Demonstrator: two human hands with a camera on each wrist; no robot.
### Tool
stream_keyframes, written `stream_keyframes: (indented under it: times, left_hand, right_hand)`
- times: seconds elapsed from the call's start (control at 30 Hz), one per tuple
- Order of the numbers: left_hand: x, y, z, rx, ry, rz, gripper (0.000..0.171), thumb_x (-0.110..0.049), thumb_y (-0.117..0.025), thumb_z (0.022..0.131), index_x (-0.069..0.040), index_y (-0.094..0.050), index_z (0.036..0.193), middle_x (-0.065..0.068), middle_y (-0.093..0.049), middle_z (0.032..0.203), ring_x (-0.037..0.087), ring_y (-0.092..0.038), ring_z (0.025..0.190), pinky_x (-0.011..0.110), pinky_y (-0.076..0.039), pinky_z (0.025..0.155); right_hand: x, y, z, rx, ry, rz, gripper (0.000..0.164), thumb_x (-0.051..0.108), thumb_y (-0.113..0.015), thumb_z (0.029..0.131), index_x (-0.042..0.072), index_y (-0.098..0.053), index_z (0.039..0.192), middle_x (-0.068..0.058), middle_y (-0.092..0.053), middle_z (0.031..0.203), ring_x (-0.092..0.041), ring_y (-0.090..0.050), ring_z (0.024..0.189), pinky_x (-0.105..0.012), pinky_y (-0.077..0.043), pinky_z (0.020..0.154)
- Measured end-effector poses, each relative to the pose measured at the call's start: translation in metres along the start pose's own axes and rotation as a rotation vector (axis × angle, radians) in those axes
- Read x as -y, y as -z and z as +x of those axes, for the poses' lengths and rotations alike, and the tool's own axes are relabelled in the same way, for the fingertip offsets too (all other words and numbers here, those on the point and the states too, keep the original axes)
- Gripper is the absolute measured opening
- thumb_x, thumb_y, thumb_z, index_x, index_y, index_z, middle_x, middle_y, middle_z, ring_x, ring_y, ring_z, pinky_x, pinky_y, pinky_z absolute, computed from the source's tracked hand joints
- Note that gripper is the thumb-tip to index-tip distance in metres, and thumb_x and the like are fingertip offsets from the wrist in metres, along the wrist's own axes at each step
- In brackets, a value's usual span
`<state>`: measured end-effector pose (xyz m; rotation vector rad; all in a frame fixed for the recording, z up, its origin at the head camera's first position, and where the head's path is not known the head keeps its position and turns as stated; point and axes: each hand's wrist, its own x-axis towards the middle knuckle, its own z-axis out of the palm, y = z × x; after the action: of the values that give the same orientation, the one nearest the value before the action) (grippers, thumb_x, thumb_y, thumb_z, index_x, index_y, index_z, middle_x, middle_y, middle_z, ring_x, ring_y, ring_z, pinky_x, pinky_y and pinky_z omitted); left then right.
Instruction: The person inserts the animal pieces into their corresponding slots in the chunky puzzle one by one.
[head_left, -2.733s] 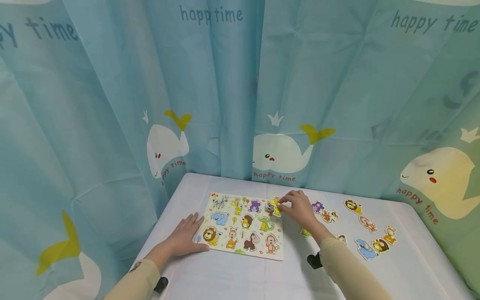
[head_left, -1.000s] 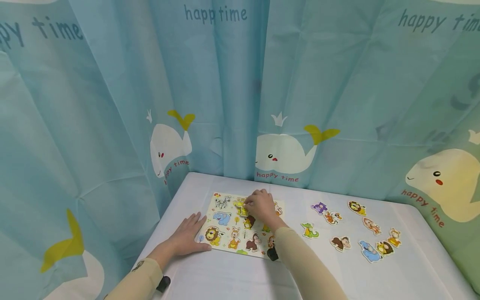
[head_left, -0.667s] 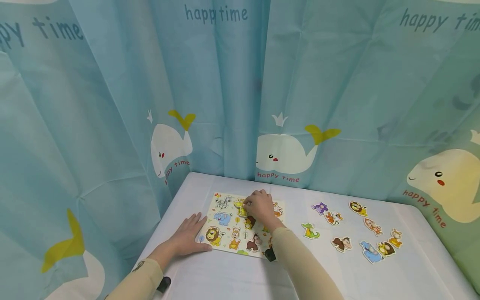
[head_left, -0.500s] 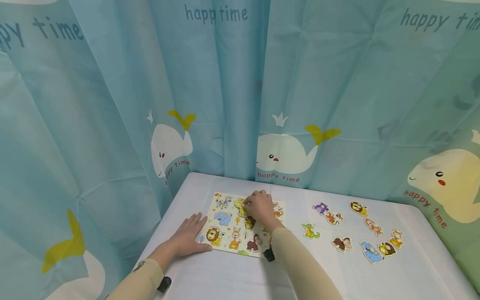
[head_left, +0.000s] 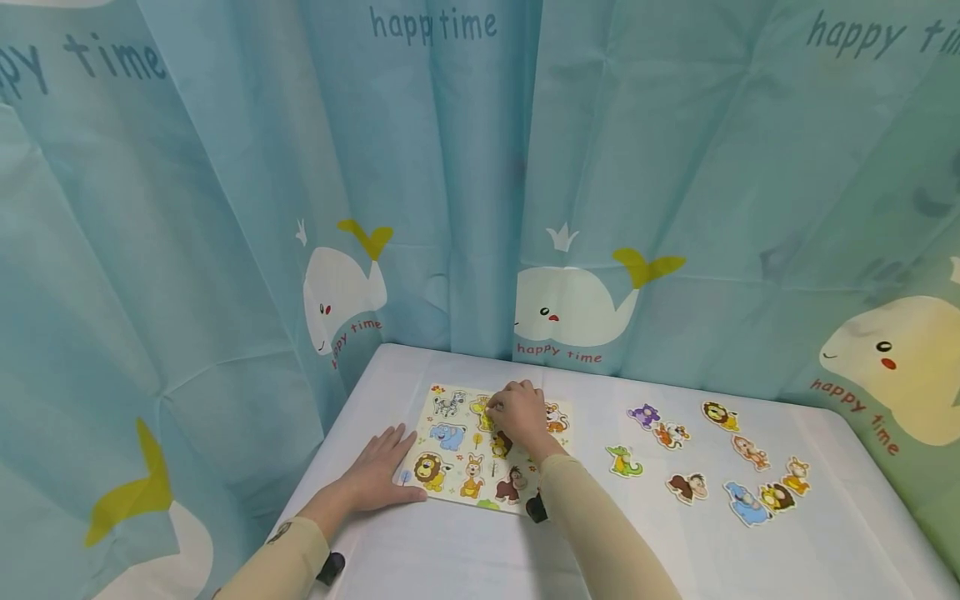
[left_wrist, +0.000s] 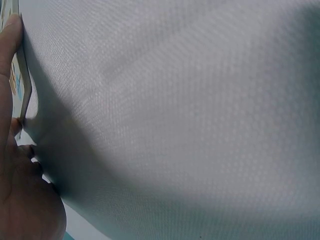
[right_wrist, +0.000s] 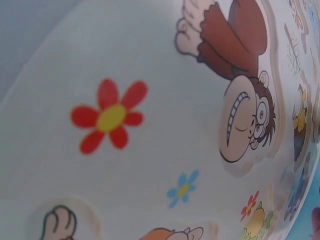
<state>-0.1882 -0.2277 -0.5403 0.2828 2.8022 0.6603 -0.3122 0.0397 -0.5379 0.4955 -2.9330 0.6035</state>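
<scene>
While the right hand (head_left: 521,417) half-hides its pinched giraffe piece (head_left: 482,417), the left hand (head_left: 377,475) lies spread. Only the head view shows the loose crocodile (head_left: 622,461).

Left fingers (head_left: 390,444) lie extended, thumb (head_left: 408,494) apart; right fingers (head_left: 502,405) pinch downward.

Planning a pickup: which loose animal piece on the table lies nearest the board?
The crocodile piece, the only green one; all other loose ones lie farther from the board.
</scene>
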Motion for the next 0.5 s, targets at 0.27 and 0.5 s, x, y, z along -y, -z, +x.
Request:
stream_keyframes:
  times: [0.27,0.5]
  left_hand:
    - [0.0006,-0.0007,0.0003,-0.003,-0.001,-0.005,0.110,-0.062,-0.079,0.080,-0.006,-0.030,0.161,0.019,-0.018,0.169,0.039,-0.011,0.155,0.055,-0.010,0.126]
    - [0.0013,-0.0016,0.0003,-0.006,0.001,0.001,0.110,-0.063,-0.079,0.079,-0.006,-0.031,0.161,0.018,-0.018,0.169,0.038,-0.011,0.155,0.054,-0.010,0.126]
  right_hand:
    - [0.0001,-0.0032,0.0005,-0.018,0.006,0.002,0.012,0.031,-0.077,0.093,0.020,-0.081,0.093,0.002,-0.063,0.094,-0.023,-0.052,0.097,-0.044,-0.044,0.085]
    - [0.0001,-0.0078,0.0020,-0.035,0.009,-0.006,0.011,0.032,-0.078,0.092,0.022,-0.081,0.091,0.002,-0.064,0.095,-0.024,-0.053,0.098,-0.046,-0.045,0.086]
